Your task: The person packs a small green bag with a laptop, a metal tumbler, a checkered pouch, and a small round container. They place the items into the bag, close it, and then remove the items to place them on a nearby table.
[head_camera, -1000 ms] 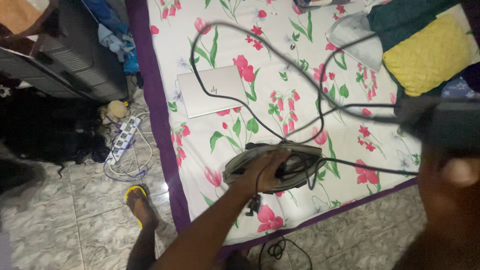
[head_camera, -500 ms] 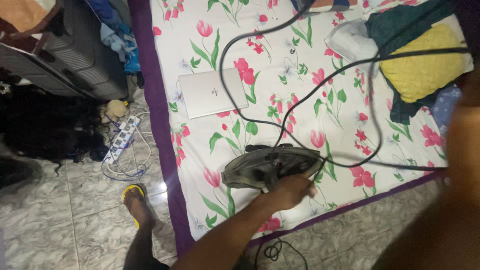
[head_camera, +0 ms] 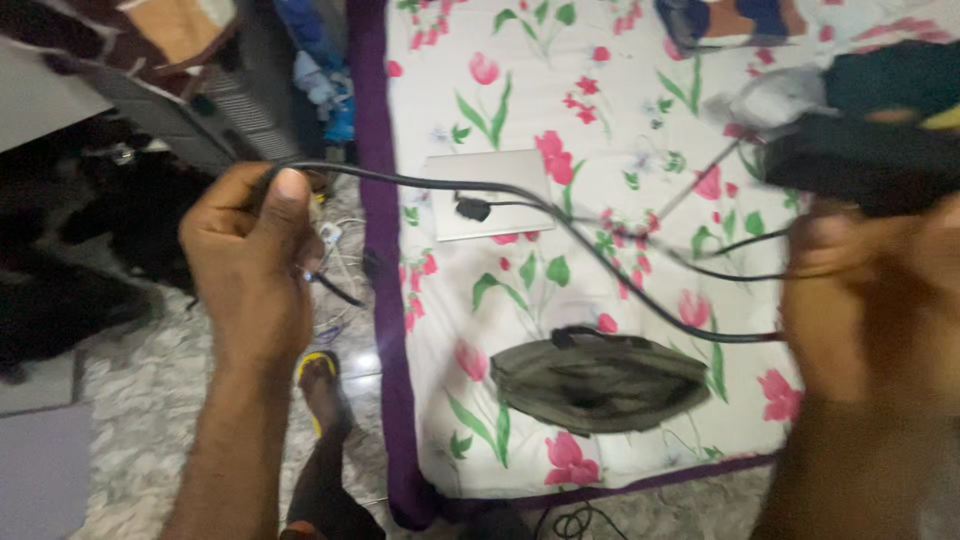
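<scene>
My left hand (head_camera: 255, 265) is fisted tight on the black cable (head_camera: 520, 200), thumb pressed on top. My right hand (head_camera: 860, 300), blurred, seems closed on the cable's other end under a dark bulky object (head_camera: 870, 160); can't tell how tightly. Best to keep both ends taut so the slack doesn't tangle. Cable is thin, glossy, stretched above the floral bed sheet (head_camera: 520, 80). Below it: dark green pouch (head_camera: 600, 380), then a grey laptop (head_camera: 490, 190).

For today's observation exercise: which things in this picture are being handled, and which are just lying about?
In hand:
- thin black cable, pinched by the left hand
- blurred black object, above the right hand

Lying about:
- flat olive-green fabric pouch
- silver rectangular laptop
- floral white bedsheet
</scene>
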